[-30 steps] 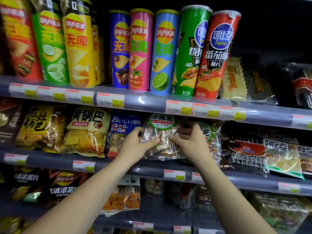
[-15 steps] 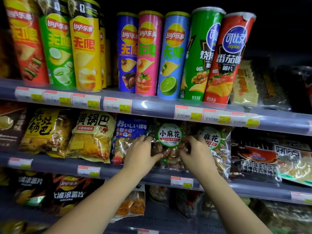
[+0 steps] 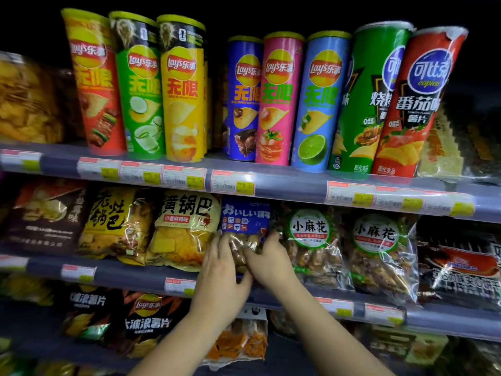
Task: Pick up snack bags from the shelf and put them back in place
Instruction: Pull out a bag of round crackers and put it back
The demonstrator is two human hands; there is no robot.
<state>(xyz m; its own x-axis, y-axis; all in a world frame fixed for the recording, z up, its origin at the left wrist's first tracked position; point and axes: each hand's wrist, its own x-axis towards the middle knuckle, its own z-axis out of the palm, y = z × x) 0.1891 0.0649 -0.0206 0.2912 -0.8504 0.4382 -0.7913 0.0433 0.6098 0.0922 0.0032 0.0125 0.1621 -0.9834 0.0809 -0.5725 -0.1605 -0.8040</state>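
I see the middle shelf (image 3: 130,272) as landmark. Far left on it, a dark chip bag (image 3: 46,218), then a yellow-black bag (image 3: 113,223), then a yellow rice-crust bag (image 3: 184,226). Next, the blue-top snack bag (image 3: 245,219) stands on the shelf, clear lower half full of brown pieces. Left hand (image 3: 221,278) grips its lower left edge, right hand (image 3: 271,263) its lower right; fingers of both curl onto the plastic. Right of that, two clear twist-snack bags (image 3: 311,240) with green round labels stand side by side. Above the shelf: a row of chip canisters (image 3: 279,99).
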